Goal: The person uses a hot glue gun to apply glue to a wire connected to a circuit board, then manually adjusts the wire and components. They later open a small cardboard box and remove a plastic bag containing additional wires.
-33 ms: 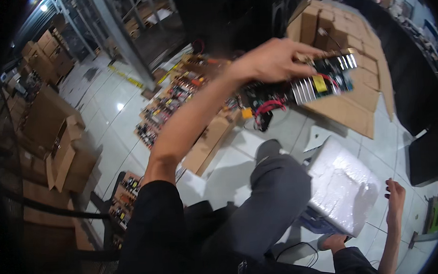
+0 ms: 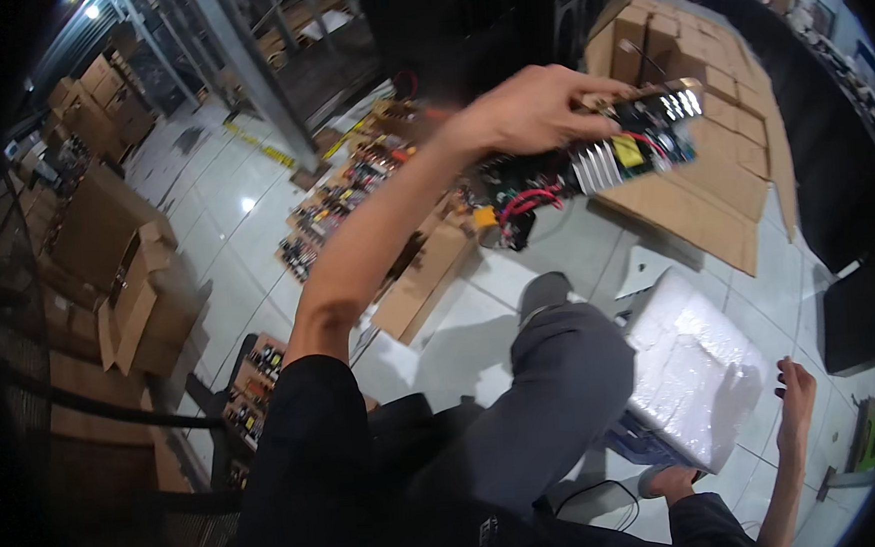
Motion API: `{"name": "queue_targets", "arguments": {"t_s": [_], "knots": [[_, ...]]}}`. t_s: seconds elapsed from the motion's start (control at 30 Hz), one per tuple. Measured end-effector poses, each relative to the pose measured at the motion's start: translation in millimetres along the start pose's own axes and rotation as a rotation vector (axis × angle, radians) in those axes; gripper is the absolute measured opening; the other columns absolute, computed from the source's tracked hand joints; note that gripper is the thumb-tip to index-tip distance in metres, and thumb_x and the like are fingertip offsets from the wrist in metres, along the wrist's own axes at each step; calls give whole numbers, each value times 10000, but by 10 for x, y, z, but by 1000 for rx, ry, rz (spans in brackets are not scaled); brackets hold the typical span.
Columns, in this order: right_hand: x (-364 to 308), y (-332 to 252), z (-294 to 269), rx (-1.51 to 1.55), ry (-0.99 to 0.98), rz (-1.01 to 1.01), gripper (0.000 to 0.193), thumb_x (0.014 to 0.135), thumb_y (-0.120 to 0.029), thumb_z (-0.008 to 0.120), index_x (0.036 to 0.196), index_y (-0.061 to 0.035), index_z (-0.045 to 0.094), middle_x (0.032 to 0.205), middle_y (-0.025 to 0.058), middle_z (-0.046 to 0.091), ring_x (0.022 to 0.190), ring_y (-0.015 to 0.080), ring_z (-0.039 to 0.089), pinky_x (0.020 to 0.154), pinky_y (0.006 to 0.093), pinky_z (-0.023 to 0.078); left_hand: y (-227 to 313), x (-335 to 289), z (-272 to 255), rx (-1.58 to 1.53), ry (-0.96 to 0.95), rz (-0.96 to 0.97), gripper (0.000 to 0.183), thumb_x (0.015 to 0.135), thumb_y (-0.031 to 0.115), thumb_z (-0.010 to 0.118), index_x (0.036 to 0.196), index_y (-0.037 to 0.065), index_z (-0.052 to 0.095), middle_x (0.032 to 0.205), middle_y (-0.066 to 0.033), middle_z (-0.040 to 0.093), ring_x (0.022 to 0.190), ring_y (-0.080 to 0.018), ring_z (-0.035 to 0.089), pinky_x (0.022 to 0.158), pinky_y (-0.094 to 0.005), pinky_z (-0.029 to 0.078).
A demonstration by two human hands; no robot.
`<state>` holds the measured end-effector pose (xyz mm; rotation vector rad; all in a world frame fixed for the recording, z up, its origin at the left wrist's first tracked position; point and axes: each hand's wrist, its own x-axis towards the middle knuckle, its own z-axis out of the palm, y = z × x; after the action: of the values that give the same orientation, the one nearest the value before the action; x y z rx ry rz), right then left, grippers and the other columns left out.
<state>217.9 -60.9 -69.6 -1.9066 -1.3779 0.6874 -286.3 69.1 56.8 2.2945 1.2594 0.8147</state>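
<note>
My left hand (image 2: 548, 111) is closed on the upper edge of a circuit board (image 2: 640, 151), thumb and fingers pinching it. The board carries silver heatsink fins, a yellow part and red wires, and is held tilted in the air. A dark cluster with red wires and an orange-yellow part (image 2: 484, 217) hangs at its left end; I cannot tell if it is joined on. Behind my forearm, rows of small circuit boards (image 2: 338, 204) cover part of the floor. My right hand (image 2: 793, 387) hangs at the right, fingers loosely bent and apart, holding nothing.
Between my leg and right hand stands a white foam block (image 2: 698, 363) wrapped in clear plastic. Flattened cardboard (image 2: 694, 213) lies far right, and open cartons (image 2: 149, 301) stand at left. A metal post (image 2: 255, 74) rises behind the boards. More boards (image 2: 254, 385) lie at lower left.
My left hand and the circuit board have shifted slightly left and up. My right hand stays open at the right. The surroundings have slid slightly in the view.
</note>
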Motion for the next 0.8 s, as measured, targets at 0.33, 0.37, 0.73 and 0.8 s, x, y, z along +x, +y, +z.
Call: {"name": "queue_targets", "arguments": {"t_s": [0.33, 0.37, 0.73, 0.8], "knots": [[108, 2, 111, -92, -37, -9, 560, 951, -467, 527, 1040, 74, 644, 959, 127, 634, 896, 193, 547, 764, 337, 430, -1737, -1601, 156, 253, 222, -445, 542, 858, 351, 666, 1313, 69, 578, 1065, -225, 682, 898, -292, 671, 847, -363, 497], [101, -59, 129, -102, -42, -7, 547, 953, -448, 527, 1042, 79, 643, 962, 137, 639, 895, 194, 554, 768, 339, 433, -1818, -1701, 258, 249, 179, -584, 543, 853, 366, 663, 1311, 84, 585, 1050, -237, 680, 903, -313, 673, 844, -375, 499], [162, -55, 228, -147, -32, -5, 546, 955, -446, 520, 1053, 78, 638, 970, 145, 639, 891, 200, 564, 775, 336, 434, -2612, -2300, 1083, 251, 142, -841, 569, 833, 411, 673, 1349, 200, 563, 1019, -251, 674, 974, -414, 639, 857, -469, 505], [138, -93, 238, -148, -30, -9, 543, 959, -442, 517, 1054, 79, 637, 972, 146, 640, 893, 201, 565, 776, 336, 433, -2776, -2334, 1155, 257, 137, -860, 558, 829, 410, 675, 1333, 189, 580, 924, -231, 676, 921, -399, 652, 828, -466, 505]]}}
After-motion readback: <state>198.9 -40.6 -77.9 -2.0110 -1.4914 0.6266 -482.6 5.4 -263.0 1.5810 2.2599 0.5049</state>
